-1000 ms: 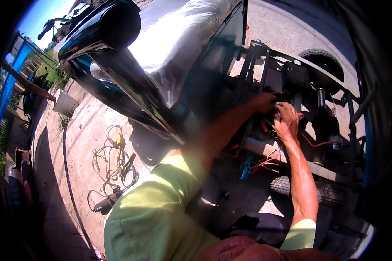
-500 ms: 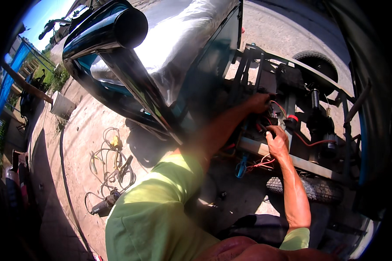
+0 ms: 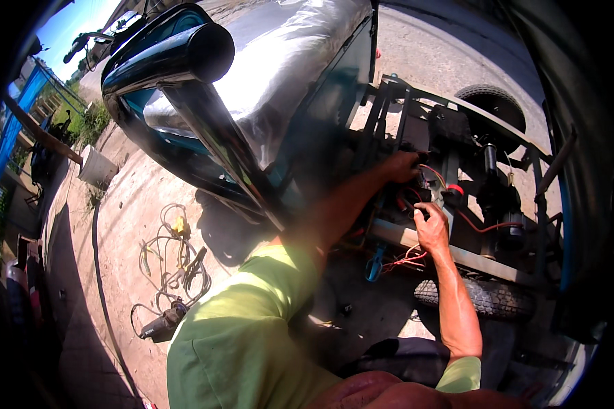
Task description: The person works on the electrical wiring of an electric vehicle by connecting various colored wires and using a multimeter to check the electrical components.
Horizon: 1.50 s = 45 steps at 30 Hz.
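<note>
My left hand (image 3: 402, 167) reaches into the shaded vehicle frame, its fingers curled beside a bundle of thin coloured wires (image 3: 426, 170). Whatever those fingers grip is lost in shadow. Closer to me, my right hand (image 3: 432, 230) is raised over the near frame rail (image 3: 467, 255), thumb and fingers bent together in a pinch near dark and red cables. What the pinch holds is too small to make out. A red-capped part (image 3: 455, 189) sits right of both hands, with a red wire (image 3: 488, 227) running on from it. Thin red wires (image 3: 406, 260) hang below the rail.
A treaded tyre (image 3: 474, 298) lies under the near rail, another (image 3: 491, 109) at the far side. To the left rises a dark body with a plastic-wrapped seat (image 3: 280, 75). An angle grinder (image 3: 165, 323) and its tangled cord (image 3: 177, 266) lie on the ground. A white bucket (image 3: 97, 165) stands farther left.
My right hand has shifted slightly down, its fingers still bent. My left hand stays by the wires, a touch lower and left. The whole view has moved slightly.
</note>
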Each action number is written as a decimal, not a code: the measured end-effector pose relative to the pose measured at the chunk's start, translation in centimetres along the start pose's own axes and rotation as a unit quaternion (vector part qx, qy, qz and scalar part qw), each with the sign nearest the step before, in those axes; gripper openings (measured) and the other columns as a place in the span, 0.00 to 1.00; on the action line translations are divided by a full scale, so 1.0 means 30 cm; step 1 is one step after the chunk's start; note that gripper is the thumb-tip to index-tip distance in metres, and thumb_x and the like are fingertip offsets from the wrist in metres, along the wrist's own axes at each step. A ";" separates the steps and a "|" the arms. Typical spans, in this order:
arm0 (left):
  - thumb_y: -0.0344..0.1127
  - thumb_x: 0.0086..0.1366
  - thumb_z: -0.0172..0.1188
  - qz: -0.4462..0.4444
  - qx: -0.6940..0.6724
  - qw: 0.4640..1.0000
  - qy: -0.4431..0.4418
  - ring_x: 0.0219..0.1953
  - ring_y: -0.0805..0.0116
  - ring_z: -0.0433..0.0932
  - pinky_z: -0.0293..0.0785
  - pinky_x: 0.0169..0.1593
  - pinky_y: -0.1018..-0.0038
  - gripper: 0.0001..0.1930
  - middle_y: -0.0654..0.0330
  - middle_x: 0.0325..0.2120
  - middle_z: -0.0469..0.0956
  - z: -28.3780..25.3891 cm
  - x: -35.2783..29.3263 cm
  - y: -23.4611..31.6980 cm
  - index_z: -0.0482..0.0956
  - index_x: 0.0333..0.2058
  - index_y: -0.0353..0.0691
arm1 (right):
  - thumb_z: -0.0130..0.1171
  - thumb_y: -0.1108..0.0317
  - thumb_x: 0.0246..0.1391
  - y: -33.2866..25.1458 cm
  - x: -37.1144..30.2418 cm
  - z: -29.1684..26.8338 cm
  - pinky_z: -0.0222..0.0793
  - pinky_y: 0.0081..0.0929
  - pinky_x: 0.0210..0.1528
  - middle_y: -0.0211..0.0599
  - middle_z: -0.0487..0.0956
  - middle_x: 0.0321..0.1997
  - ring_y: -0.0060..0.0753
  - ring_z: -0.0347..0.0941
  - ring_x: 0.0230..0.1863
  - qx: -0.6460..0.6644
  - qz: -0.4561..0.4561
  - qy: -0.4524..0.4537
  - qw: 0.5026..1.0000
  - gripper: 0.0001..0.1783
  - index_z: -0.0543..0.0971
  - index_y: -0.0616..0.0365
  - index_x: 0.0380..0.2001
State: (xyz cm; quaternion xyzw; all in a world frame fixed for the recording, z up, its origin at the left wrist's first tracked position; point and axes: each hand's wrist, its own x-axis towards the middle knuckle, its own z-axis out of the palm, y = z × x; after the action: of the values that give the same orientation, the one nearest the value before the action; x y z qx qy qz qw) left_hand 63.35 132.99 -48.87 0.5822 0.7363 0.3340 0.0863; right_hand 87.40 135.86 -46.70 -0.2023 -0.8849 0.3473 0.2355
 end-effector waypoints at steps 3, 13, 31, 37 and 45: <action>0.43 0.61 0.63 0.005 0.009 1.000 0.000 0.41 0.43 0.80 0.77 0.44 0.53 0.15 0.44 0.37 0.81 0.009 0.006 -0.015 0.79 0.39 0.37 | 0.60 0.66 0.55 -0.001 0.002 0.001 0.72 0.38 0.52 0.46 0.82 0.43 0.50 0.78 0.47 0.008 0.008 -0.005 1.000 0.12 0.83 0.60 0.40; 0.43 0.63 0.61 -0.024 0.000 1.000 -0.010 0.41 0.43 0.81 0.77 0.45 0.53 0.14 0.44 0.36 0.81 -0.027 0.003 0.037 0.80 0.40 0.38 | 0.60 0.64 0.55 -0.023 0.002 -0.012 0.72 0.38 0.53 0.47 0.82 0.44 0.50 0.78 0.48 0.005 0.036 -0.023 0.999 0.13 0.82 0.59 0.41; 0.42 0.61 0.64 -0.004 0.006 1.000 -0.007 0.41 0.43 0.80 0.76 0.44 0.54 0.14 0.43 0.36 0.80 -0.008 -0.002 -0.018 0.79 0.39 0.37 | 0.58 0.64 0.56 -0.016 0.008 0.000 0.72 0.38 0.52 0.46 0.82 0.44 0.51 0.78 0.48 0.006 0.019 -0.026 0.999 0.13 0.83 0.58 0.41; 0.39 0.61 0.63 0.006 -0.010 1.000 -0.007 0.41 0.43 0.80 0.76 0.44 0.54 0.13 0.43 0.36 0.80 0.003 0.007 -0.010 0.79 0.39 0.37 | 0.58 0.63 0.56 -0.029 0.006 -0.017 0.72 0.38 0.52 0.44 0.81 0.45 0.51 0.78 0.48 -0.004 0.038 -0.030 0.999 0.14 0.83 0.58 0.41; 0.39 0.61 0.63 -0.004 -0.011 1.000 -0.013 0.42 0.43 0.80 0.76 0.45 0.54 0.13 0.43 0.37 0.80 -0.001 0.013 0.007 0.79 0.39 0.36 | 0.59 0.62 0.56 -0.010 0.003 -0.015 0.72 0.38 0.52 0.44 0.82 0.45 0.51 0.78 0.48 -0.009 0.025 -0.022 0.999 0.14 0.83 0.57 0.41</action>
State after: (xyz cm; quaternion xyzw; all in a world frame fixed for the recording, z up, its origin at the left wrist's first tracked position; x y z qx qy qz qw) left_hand 63.37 133.36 -48.62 0.5823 0.7340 0.3338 0.1039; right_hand 87.53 135.94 -46.16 -0.2193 -0.8873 0.3496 0.2057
